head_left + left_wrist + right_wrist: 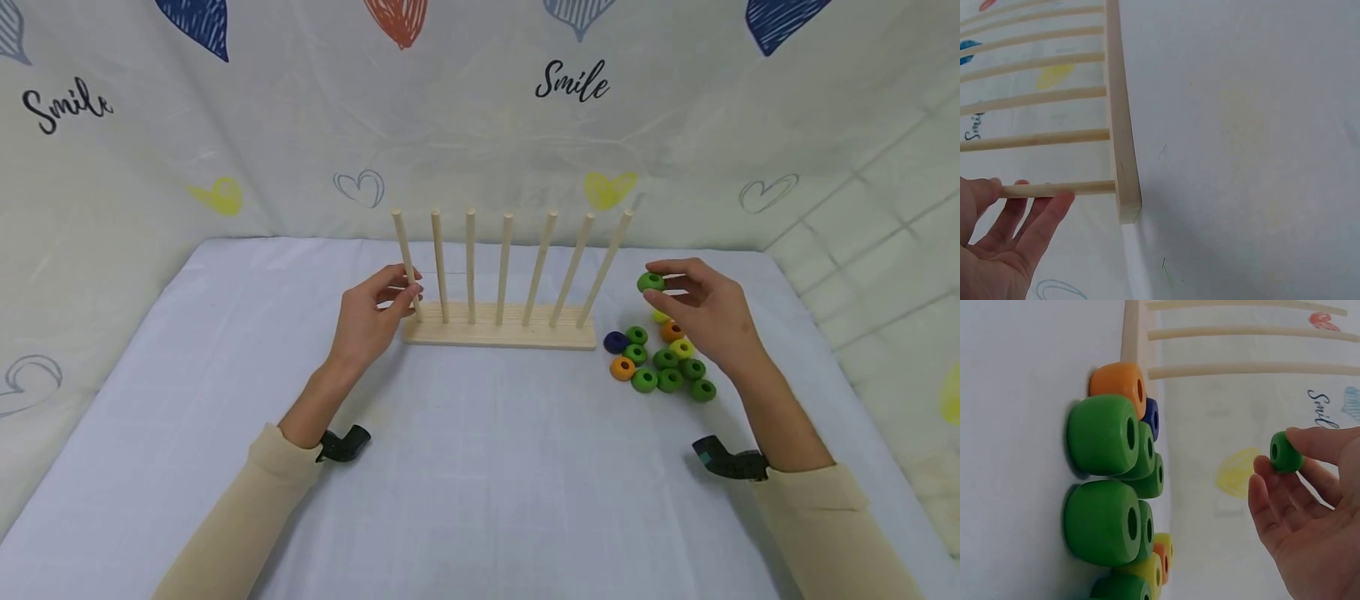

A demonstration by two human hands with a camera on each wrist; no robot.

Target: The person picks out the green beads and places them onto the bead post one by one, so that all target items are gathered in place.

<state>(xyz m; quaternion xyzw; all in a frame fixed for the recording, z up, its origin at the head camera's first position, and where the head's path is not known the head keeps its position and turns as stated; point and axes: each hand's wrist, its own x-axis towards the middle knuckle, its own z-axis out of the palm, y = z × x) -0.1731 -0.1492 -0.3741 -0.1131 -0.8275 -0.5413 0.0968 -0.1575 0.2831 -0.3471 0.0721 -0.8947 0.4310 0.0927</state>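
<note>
- My right hand (pixel 705 312) pinches a green bead (pixel 650 282) between thumb and fingertips, gap only as wide as the bead.
- Held bead is up off the white tablecloth (pixel 480 467), right of the wooden rack (pixel 498 335), apart from every peg; its hole shows in my right wrist view.
- My left hand (pixel 367 321) is at the rack's left end, thumb and fingers closed narrowly on the leftmost peg (pixel 401 237), partway up it.
- Rack: pale wood, long flat base on the cloth, seven upright pegs in a row, all bare.
- Loose beads sit in a cluster on the cloth, just beside the rack's right end, near and below my right hand.
- Cluster's rack side: one dark blue bead (pixel 617 342) and one orange bead (pixel 622 368).
- Several loose green beads (pixel 670 381) fill the middle and front, some touching.
- Two yellow beads (pixel 682 348) plus a second orange one lie nearest my right hand, partly behind it in head view.
- Beige sleeves (pixel 247 508) on both arms, a black wrist device (pixel 347 443) on each wrist.
- Behind: pale hanging sheet (pixel 465 125), printed with hearts and "Smile".
</note>
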